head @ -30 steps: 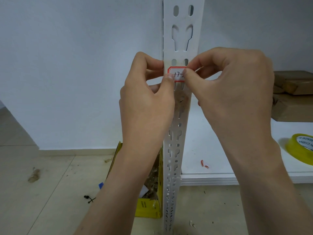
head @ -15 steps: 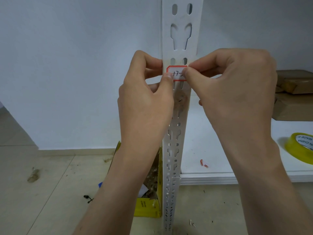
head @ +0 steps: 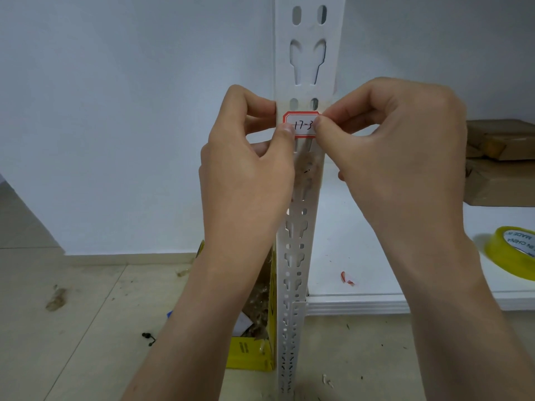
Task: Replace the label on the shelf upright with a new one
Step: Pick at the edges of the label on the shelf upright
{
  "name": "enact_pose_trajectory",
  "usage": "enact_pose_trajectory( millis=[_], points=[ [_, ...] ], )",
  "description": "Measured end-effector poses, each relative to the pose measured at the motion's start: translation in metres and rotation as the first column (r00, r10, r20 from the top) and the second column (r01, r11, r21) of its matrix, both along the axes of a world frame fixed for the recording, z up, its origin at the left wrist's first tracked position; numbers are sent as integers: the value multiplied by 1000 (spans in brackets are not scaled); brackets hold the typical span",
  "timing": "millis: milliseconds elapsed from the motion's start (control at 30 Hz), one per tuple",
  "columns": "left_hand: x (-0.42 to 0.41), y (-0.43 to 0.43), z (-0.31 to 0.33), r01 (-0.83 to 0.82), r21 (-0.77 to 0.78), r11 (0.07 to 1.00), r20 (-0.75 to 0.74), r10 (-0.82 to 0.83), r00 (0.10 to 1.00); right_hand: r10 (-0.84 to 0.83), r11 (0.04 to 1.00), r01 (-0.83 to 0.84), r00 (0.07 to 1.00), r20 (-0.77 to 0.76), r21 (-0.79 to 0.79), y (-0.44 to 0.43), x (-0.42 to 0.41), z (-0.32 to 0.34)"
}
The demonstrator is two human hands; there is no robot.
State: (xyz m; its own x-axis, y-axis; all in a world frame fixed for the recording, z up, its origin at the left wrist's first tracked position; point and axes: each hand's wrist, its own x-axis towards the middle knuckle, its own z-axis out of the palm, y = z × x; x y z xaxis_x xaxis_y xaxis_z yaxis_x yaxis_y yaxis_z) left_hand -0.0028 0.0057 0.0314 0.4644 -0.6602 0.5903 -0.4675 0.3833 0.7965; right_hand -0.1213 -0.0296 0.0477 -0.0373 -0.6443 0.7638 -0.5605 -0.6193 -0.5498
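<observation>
A white slotted shelf upright (head: 304, 53) runs down the middle of the view. On it sits a white label (head: 302, 124) with a red border and handwritten "17-3". My left hand (head: 249, 169) wraps the upright's left edge, thumb pressing the label's left end. My right hand (head: 396, 157) pinches the label's right end between thumb and forefinger. Just below the label, a patch of brownish sticky residue (head: 308, 169) marks the upright.
A white shelf board (head: 362, 256) lies right of the upright, carrying a yellow tape roll (head: 512, 251), brown cardboard boxes (head: 500, 163) and red label scraps (head: 346, 277). A yellow box (head: 252, 354) of waste sits on the tiled floor behind the upright. White wall behind.
My two thumbs have slid slightly apart along the label, so more of its writing shows. Both hands otherwise stay in place on the upright.
</observation>
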Motion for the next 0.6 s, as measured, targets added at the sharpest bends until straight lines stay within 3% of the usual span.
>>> enact_pose_trajectory(
  millis=[600],
  points=[
    [-1,0,0,-14,7,1000,22,14,1000,-16,1000,16,1000,5,13,0,2,1]
  ],
)
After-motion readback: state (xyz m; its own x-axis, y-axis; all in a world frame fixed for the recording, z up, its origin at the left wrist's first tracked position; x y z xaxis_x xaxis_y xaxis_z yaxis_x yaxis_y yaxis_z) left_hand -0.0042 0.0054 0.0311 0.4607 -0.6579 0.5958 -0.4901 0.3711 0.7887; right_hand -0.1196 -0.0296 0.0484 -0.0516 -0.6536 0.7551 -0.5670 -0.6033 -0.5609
